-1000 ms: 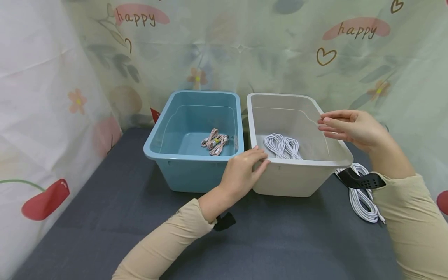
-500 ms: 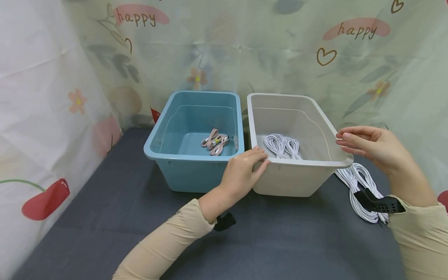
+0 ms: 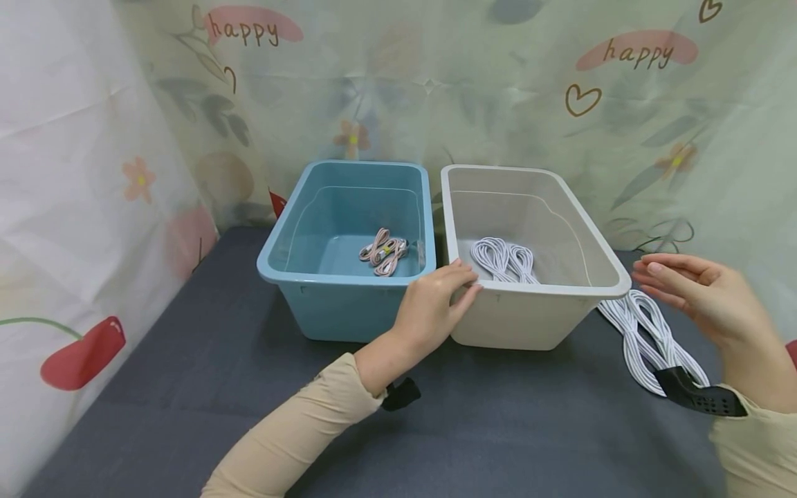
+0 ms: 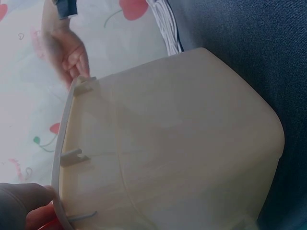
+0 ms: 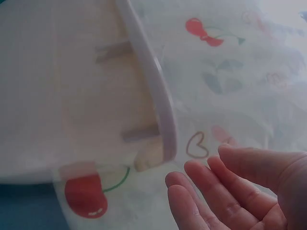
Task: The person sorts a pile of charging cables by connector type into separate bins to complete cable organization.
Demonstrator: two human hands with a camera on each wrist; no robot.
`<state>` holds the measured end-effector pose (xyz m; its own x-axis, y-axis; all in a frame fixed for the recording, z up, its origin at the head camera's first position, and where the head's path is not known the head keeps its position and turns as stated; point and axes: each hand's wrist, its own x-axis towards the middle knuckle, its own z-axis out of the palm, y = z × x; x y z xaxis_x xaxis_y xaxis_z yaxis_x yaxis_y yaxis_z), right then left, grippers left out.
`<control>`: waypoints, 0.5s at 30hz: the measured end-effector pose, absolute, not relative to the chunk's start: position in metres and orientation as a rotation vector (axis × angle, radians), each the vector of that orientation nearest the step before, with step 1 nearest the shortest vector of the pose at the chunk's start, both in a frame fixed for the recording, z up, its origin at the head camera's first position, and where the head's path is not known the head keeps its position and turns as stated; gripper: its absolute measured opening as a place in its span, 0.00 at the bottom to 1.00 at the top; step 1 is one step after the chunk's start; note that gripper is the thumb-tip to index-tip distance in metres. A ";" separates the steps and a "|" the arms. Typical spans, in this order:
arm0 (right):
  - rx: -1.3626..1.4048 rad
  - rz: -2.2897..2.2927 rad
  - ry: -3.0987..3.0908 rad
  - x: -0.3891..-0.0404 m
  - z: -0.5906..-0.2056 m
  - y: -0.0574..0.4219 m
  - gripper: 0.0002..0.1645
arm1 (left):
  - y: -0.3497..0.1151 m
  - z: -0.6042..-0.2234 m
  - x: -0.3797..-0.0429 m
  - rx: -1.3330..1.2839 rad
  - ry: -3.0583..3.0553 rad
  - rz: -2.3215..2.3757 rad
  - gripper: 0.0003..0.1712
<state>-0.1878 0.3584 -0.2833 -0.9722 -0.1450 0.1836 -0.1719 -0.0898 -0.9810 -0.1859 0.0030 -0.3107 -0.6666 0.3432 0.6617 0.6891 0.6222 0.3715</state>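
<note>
A white plastic bin [image 3: 523,318] stands on the right, and a bundle of white cable [image 3: 504,261] lies inside it. At its front left corner my left hand [image 3: 432,301] holds the rim, fingers over the top and thumb on the outer side. The left wrist view shows the thumb [image 4: 36,196] right at that rim. My right hand [image 3: 703,294] holds nothing; its fingers are loosely bent, to the right of the bin. Below and left of this hand another coiled white cable [image 3: 641,339] lies on the table, partly hidden by a black wrist strap [image 3: 697,394].
A blue bin [image 3: 330,311] stands beside the white one on the left, with a pinkish cable bundle [image 3: 384,252] inside. Dark cloth [image 3: 187,387] covers the table. Patterned curtains [image 3: 398,83] hang behind and at the sides. A thin dark wire [image 3: 666,238] shows behind my right hand.
My right hand has moved from over the white bin's right rim outward to the right and toward me, over the coiled cable. My left hand stays on the rim.
</note>
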 end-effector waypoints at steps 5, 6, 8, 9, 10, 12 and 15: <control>0.302 2.287 -2.140 -0.184 -0.299 0.372 0.17 | 0.003 -0.312 -0.187 -0.813 -2.302 -0.845 0.11; 0.281 2.273 -2.154 -0.183 -0.302 0.374 0.16 | 0.003 -0.312 -0.186 -0.814 -2.302 -0.847 0.11; 0.255 2.286 -2.159 -0.182 -0.307 0.379 0.16 | 0.003 -0.312 -0.187 -0.816 -2.301 -0.852 0.11; 0.232 2.280 -2.169 -0.180 -0.309 0.381 0.16 | 0.003 -0.312 -0.187 -0.816 -2.301 -0.856 0.11; 0.223 2.293 -2.166 -0.180 -0.312 0.383 0.16 | 0.003 -0.312 -0.187 -0.816 -2.301 -0.861 0.11; 0.197 2.300 -2.174 -0.179 -0.318 0.388 0.16 | 0.003 -0.312 -0.187 -0.816 -2.304 -0.869 0.12; 0.143 2.295 -2.207 -0.183 -0.334 0.405 0.16 | 0.003 -0.311 -0.187 -0.814 -2.309 -0.871 0.12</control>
